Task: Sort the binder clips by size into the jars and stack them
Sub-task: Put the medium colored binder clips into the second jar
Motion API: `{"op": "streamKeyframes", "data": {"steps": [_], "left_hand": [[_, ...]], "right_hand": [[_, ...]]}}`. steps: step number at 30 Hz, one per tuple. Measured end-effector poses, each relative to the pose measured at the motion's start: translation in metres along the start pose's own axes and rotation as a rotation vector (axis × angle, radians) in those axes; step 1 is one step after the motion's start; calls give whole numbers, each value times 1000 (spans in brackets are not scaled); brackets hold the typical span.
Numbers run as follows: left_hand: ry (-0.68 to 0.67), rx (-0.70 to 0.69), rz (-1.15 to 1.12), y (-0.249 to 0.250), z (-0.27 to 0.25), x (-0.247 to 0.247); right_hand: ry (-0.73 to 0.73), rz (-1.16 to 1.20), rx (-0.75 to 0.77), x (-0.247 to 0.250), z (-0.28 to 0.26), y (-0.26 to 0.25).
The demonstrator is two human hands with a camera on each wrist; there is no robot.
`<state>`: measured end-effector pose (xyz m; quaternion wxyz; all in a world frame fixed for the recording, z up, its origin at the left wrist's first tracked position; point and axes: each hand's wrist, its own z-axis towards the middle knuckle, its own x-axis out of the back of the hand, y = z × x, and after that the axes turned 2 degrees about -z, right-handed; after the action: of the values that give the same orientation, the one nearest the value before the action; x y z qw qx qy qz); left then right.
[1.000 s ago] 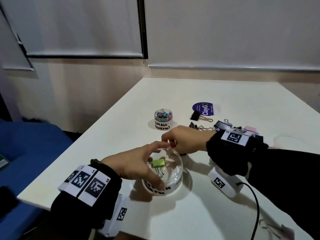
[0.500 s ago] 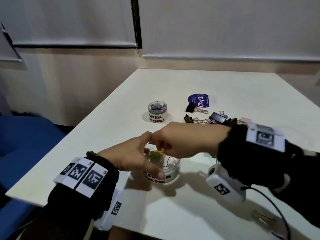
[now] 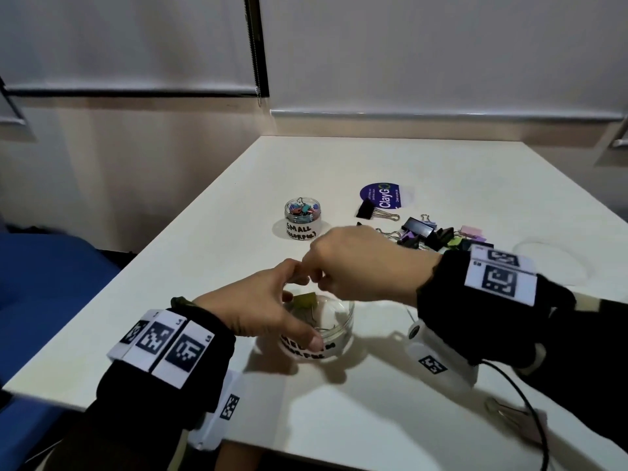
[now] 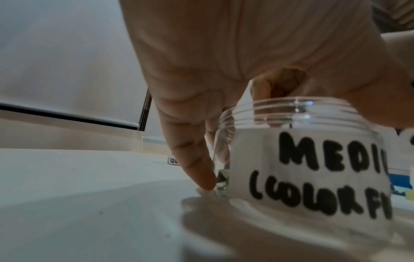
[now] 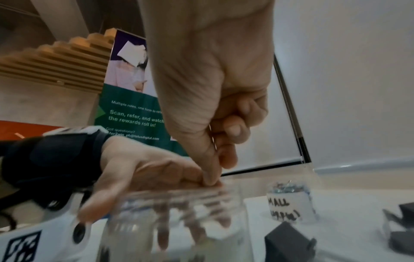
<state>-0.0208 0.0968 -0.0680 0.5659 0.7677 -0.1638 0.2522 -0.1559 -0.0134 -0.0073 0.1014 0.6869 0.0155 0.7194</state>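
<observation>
A clear jar labelled MEDIUM (COLORFUL) [image 3: 339,321] [image 4: 302,159] [image 5: 179,212] stands near the table's front edge. My left hand [image 3: 265,304] grips it, thumb on the label, fingers round the far side. A green binder clip [image 3: 306,298] sits inside by the rim. Just above the rim, my right hand [image 3: 326,270] [image 5: 215,159] has its fingers curled, thumb and forefinger pinched on a thin wire handle; the clip's body is hidden. The SMALL jar [image 3: 302,217] [image 5: 291,203], further back, holds several coloured clips.
A pile of black and pastel binder clips [image 3: 428,232] lies behind my right wrist, with one black clip [image 3: 367,209] beside a purple ClayGo disc [image 3: 382,195]. A clear lid [image 3: 550,266] lies at the right. A large clip [image 3: 506,414] lies front right.
My right hand has moved left from the jar's far right rim to above its far left rim, close against my left fingers. The left hand still holds the jar.
</observation>
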Motion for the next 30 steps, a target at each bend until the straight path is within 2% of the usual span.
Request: {"op": "streamKeyframes", "data": {"steps": [4, 11, 13, 16, 18, 21, 26, 28, 30], "left_hand": [[-26, -41, 2, 9, 2, -4], [-50, -58, 24, 22, 6, -15], [-47, -47, 51, 24, 6, -15], [-59, -16, 128, 30, 7, -12], [-43, 15, 211, 36, 8, -12], [-5, 1, 286, 46, 13, -22], [-60, -47, 293, 62, 22, -44], [-89, -55, 270, 68, 23, -49], [-123, -67, 238, 72, 24, -52]], "right_hand": [[77, 44, -93, 13, -19, 15], [-59, 77, -246, 7, -76, 28], [-204, 80, -310, 5, -93, 30], [-544, 199, -437, 2, -120, 31], [-723, 213, -461, -1, -135, 27], [-830, 138, -419, -10, -151, 17], [-777, 176, -439, -21, -162, 16], [-665, 180, -459, -14, -161, 22], [-473, 154, -465, 2, -157, 31]]}}
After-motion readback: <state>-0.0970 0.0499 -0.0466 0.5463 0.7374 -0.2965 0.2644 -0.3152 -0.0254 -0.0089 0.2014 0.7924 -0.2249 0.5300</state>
